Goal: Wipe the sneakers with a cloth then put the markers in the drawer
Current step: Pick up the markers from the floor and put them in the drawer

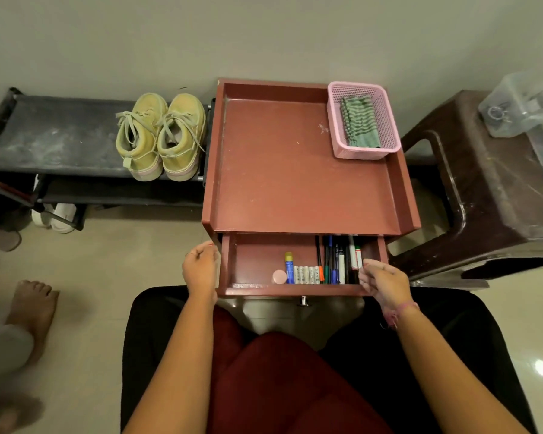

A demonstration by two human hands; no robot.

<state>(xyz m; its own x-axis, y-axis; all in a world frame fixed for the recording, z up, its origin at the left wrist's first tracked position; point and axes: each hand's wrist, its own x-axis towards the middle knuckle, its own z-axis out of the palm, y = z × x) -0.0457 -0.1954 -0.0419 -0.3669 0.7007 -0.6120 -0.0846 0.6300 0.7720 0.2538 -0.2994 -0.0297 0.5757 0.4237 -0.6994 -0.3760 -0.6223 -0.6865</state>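
On the far left, the pair of soft yellow lace-up sneakers (160, 136) sits on a dusty black metal shoe rack (54, 133), toes toward us and laces loose. Next comes the left hand (200, 268), just beside the left wall of the open red-brown wooden drawer (301, 289); its fingers are loosely curled and hold nothing. Inside the drawer, at the right side, lie the thin smooth plastic markers (339, 261), side by side, with a row of small white batteries (306, 274) and a round pink lid (279, 276) to their left. The right hand (381, 278) hovers over the drawer's near right corner, fingers relaxed and spread, gripping nothing I can see. Far right on the flat red-brown table top (282, 164), a pink plastic basket (362, 120) full of tiny holes holds the folded green striped cloth (359, 123). I think pushing the drawer in fast could pinch fingers against the frame, or make the round markers roll and jam.
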